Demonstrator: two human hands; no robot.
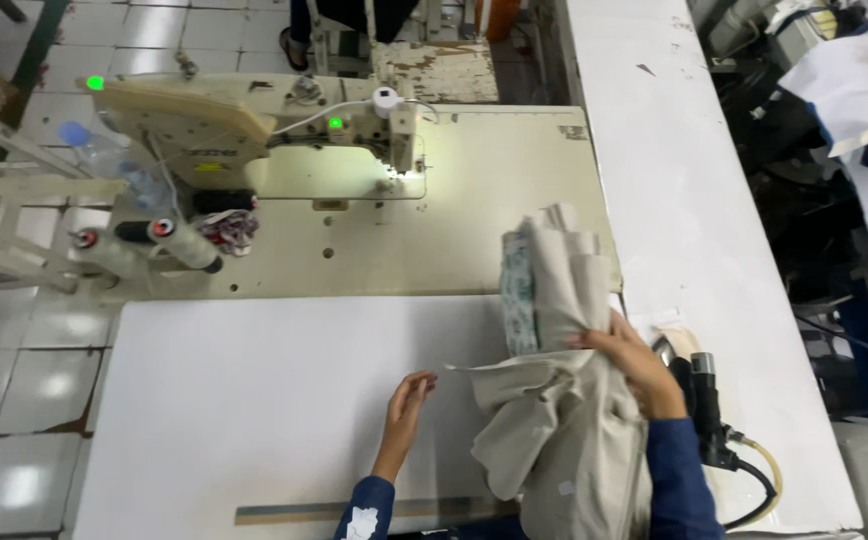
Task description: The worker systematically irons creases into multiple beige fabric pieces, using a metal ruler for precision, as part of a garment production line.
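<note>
A pile of beige fabric pieces [554, 290] lies on the right of the white table [254, 400], with a patterned light-green piece [519, 295] tucked at its left side. My right hand [634, 365] rests on top of this bundle, its fingers gripping the cloth. Lower down, more beige cloth [554, 440] hangs toward me. My left hand [409, 400] hovers flat over the bare white table just left of the cloth, fingers extended, holding nothing. Both arms wear dark blue sleeves.
A cream industrial sewing machine [254, 130] with green lights stands at the back on its table. Thread spools [159, 235] and a plastic bottle [104, 155] sit at its left. A black tool with a hose [709, 410] lies at right. A long white bench [684, 200] runs along the right.
</note>
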